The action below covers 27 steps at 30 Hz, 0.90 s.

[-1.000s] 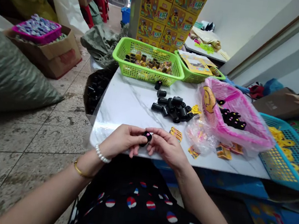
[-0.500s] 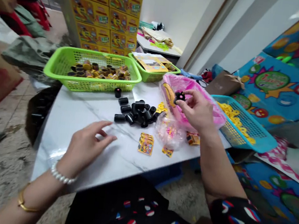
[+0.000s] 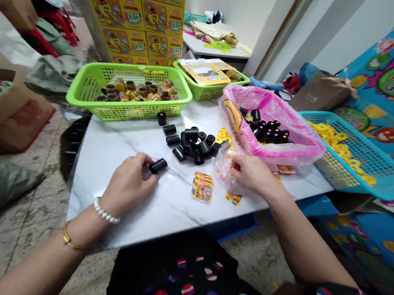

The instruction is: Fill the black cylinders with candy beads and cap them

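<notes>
Head view: my two hands over the white table (image 3: 164, 205).
Left hand (image 3: 130, 181) grasps one black cylinder (image 3: 160, 165), left of the loose pile (image 3: 204, 149); clear plastic bag (image 3: 224, 166) next; my right hand (image 3: 253, 173) curled against it, whether gripping I cannot tell.

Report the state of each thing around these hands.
Left hand: gripping black tube
Right hand: curled at clear bag
Clear bag: crumpled
Tube pile: jumbled
Pink bin: plastic-lined, uncovered
Blue basket: uncovered
Near green basket: uncovered
Far green basket: partly covered
Cards: overlapping
</notes>
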Each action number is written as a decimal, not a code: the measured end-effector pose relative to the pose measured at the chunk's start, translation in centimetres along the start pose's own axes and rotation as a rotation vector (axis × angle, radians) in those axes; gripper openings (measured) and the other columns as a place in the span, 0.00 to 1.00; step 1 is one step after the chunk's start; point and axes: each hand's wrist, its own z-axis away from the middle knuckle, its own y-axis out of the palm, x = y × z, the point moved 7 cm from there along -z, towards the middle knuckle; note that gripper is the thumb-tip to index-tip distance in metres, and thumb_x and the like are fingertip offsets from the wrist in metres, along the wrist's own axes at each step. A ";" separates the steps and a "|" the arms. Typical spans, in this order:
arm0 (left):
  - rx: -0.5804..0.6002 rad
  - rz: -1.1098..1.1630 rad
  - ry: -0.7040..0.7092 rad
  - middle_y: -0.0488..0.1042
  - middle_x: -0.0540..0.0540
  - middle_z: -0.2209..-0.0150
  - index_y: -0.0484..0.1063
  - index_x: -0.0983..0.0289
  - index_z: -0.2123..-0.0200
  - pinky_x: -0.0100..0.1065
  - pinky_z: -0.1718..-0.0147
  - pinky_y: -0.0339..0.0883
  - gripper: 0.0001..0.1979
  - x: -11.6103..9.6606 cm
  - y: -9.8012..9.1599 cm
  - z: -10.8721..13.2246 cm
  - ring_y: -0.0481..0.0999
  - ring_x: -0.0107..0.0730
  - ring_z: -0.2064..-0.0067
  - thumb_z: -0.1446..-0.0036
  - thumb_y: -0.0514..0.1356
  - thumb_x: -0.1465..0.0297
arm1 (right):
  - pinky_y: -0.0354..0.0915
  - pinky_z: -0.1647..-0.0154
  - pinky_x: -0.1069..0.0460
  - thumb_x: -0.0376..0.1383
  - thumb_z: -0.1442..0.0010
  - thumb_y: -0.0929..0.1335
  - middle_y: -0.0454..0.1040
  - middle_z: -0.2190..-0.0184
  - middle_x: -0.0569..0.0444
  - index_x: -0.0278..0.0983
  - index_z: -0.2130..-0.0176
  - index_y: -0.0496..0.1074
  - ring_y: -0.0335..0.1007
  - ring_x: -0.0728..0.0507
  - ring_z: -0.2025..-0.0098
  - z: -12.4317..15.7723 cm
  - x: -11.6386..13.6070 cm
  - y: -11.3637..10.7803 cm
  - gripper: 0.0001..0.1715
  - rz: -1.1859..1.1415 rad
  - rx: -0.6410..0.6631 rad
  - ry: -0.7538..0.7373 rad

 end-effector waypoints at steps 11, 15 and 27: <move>-0.125 0.118 0.117 0.73 0.58 0.60 0.71 0.65 0.57 0.42 0.55 0.70 0.13 -2.2 -0.8 6.4 0.74 0.41 0.57 0.47 0.57 0.73 | 0.69 0.61 0.52 0.31 0.40 0.67 0.79 0.67 0.53 0.38 0.62 0.78 0.75 0.46 0.65 6.0 8.9 -2.8 0.09 -0.694 -0.421 -0.281; -0.251 0.239 0.026 0.72 0.60 0.56 0.67 0.68 0.50 0.40 0.53 0.70 0.17 -2.2 -0.2 7.6 0.74 0.39 0.55 0.44 0.53 0.78 | 0.68 0.58 0.52 0.29 0.37 0.63 0.77 0.65 0.48 0.34 0.59 0.76 0.73 0.45 0.61 7.3 15.9 0.6 0.12 -0.591 -0.508 -0.352; -0.301 0.340 0.007 0.74 0.57 0.54 0.69 0.62 0.50 0.42 0.49 0.70 0.23 -1.9 0.3 10.4 0.73 0.36 0.51 0.43 0.46 0.85 | 0.67 0.62 0.53 0.33 0.35 0.63 0.72 0.67 0.50 0.38 0.58 0.77 0.70 0.47 0.65 6.0 18.7 3.3 0.13 -0.610 -0.378 -0.322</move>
